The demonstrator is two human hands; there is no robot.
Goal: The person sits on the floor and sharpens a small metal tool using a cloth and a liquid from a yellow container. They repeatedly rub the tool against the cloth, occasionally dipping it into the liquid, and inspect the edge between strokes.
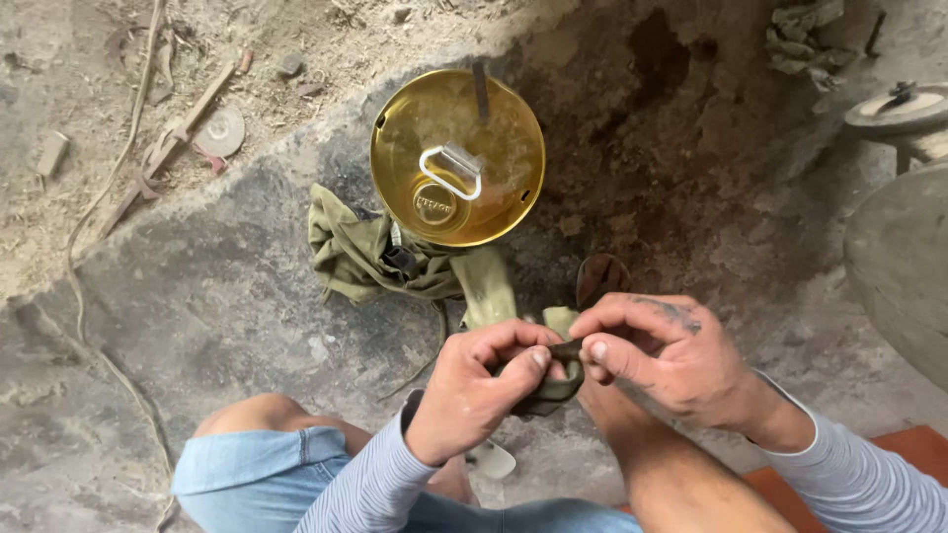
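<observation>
While our left hand [474, 390] and right hand [662, 355] pinch, seemingly crosswise, one small dark piece [566, 349], the brass tin [457, 156] lies ahead.

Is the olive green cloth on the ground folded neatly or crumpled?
Crumpled: the olive green cloth lies bunched in irregular folds beside the gold round tin, partly under it.

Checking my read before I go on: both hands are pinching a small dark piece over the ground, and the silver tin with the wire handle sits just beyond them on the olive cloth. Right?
Not quite: the tin is gold-coloured, not silver, as the head view shows. The rest holds: the left hand and right hand pinch a small dark piece, and the tin with its wire handle sits beyond them on the olive cloth.
</observation>
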